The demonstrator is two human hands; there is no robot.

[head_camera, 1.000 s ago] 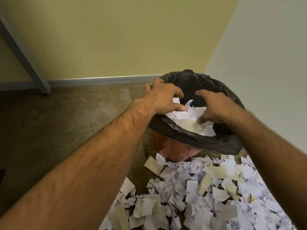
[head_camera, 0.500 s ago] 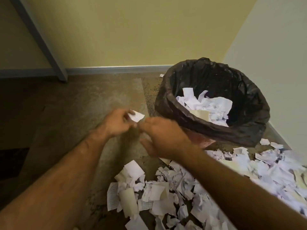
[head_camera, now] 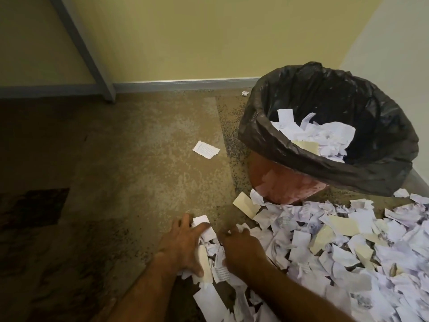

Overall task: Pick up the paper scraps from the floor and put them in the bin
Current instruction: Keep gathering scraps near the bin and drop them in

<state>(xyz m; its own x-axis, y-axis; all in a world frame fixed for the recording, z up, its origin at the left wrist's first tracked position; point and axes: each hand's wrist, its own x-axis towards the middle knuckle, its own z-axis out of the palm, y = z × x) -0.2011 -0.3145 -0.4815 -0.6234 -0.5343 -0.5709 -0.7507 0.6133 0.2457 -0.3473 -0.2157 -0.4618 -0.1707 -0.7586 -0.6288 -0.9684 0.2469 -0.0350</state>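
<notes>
A red bin (head_camera: 281, 182) lined with a black bag (head_camera: 255, 126) stands in the corner, with white paper scraps (head_camera: 320, 135) lying inside it. A big heap of torn paper scraps (head_camera: 348, 240) covers the floor in front of the bin and to its right. Both my hands are down at the heap's left edge. My left hand (head_camera: 183, 245) lies with its fingers spread over scraps. My right hand (head_camera: 241, 249) has its fingers curled into the scraps beside it. One printed scrap (head_camera: 206, 149) lies alone left of the bin.
A slanted grey metal leg (head_camera: 81, 47) meets the floor at the back left by the grey skirting (head_camera: 185, 84). A small crumpled scrap (head_camera: 245, 92) lies by the yellow wall. A white wall (head_camera: 394, 43) stands right behind the bin. Speckled brown floor stretches to the left.
Both hands left the bin, passed low over the floor and came down onto the heap's left edge. A scrap from my left hand's fingers now lies alone on the floor.
</notes>
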